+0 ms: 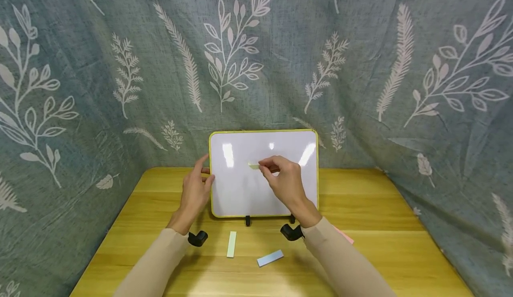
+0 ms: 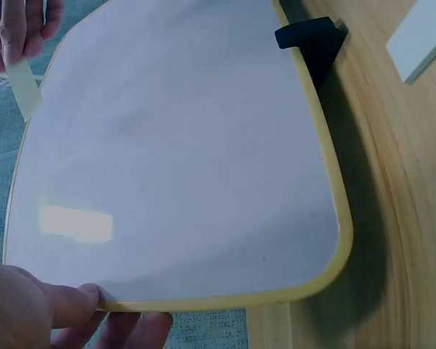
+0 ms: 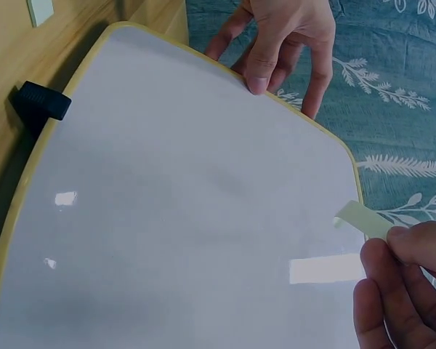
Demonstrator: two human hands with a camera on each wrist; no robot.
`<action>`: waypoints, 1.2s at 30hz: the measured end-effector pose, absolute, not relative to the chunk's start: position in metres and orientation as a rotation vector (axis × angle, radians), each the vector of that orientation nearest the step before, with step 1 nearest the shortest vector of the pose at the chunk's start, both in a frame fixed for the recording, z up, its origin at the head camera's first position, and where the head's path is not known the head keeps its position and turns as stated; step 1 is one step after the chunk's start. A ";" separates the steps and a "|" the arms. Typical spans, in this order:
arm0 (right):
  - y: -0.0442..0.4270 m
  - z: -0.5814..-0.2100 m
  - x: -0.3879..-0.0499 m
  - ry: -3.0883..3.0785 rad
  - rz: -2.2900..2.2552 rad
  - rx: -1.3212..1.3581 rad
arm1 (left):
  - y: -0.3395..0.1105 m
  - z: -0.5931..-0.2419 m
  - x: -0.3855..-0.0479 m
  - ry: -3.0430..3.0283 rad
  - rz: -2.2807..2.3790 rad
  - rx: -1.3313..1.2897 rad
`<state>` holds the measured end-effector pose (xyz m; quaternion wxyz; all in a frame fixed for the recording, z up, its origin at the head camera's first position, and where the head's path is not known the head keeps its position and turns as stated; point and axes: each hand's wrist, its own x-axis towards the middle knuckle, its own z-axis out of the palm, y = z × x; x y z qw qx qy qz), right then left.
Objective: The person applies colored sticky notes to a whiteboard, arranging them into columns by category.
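A whiteboard (image 1: 236, 194) with a yellow rim stands upright on the table. My left hand (image 1: 195, 191) grips its left edge, thumb on the front and fingers behind, as the left wrist view also shows. In front of the board's middle, my right hand (image 1: 285, 182) pinches a pale green sticky strip (image 1: 253, 166) between thumb and forefinger. The strip's free end points left and curls slightly in the right wrist view (image 3: 363, 218). Whether the strip touches the board, I cannot tell.
Black stand feet (image 1: 247, 220) hold up the board's lower edge. On the wooden table (image 1: 160, 225) lie a pale green strip pad (image 1: 231, 244), a blue one (image 1: 270, 258) and a pink piece (image 1: 344, 235) partly behind the right sleeve. A patterned curtain (image 1: 280, 65) hangs behind.
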<state>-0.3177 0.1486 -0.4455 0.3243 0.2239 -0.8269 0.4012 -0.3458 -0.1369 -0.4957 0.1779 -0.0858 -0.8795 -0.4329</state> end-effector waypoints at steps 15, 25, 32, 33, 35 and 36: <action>0.130 -0.448 -0.332 -2.171 1.095 0.562 | -0.130 -0.494 -0.346 -2.487 -1.263 -0.265; 0.119 -0.447 -0.343 -2.088 1.052 0.553 | -0.128 -0.493 -0.345 -2.483 -1.246 -0.255; 0.112 -0.452 -0.354 -1.991 1.066 0.551 | -0.129 -0.490 -0.348 -2.502 -1.228 -0.251; 0.112 -0.453 -0.356 -1.976 1.069 0.551 | -0.129 -0.490 -0.349 -2.505 -1.229 -0.247; 0.111 -0.455 -0.358 -1.957 1.075 0.552 | -0.129 -0.488 -0.350 -2.507 -1.230 -0.239; 0.110 -0.455 -0.359 -1.948 1.076 0.554 | -0.128 -0.488 -0.350 -2.507 -1.227 -0.235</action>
